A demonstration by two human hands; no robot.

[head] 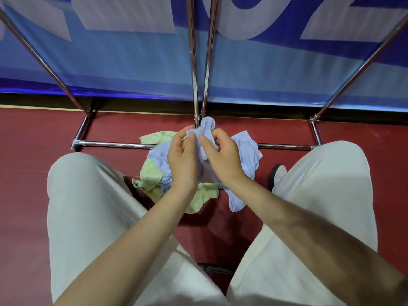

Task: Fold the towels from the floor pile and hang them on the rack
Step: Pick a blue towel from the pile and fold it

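You are holding the soft light blue towel (pixel 206 127) bunched up in both hands, left hand (pixel 182 155) and right hand (pixel 223 153), over the floor pile (pixel 152 171). I think you are finding its corners; next, spread it flat for folding.

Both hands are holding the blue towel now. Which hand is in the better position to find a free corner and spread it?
Probably the right hand. More loose blue towel hangs on its side, while the left hand pinches the bunched top edge and can keep holding it.
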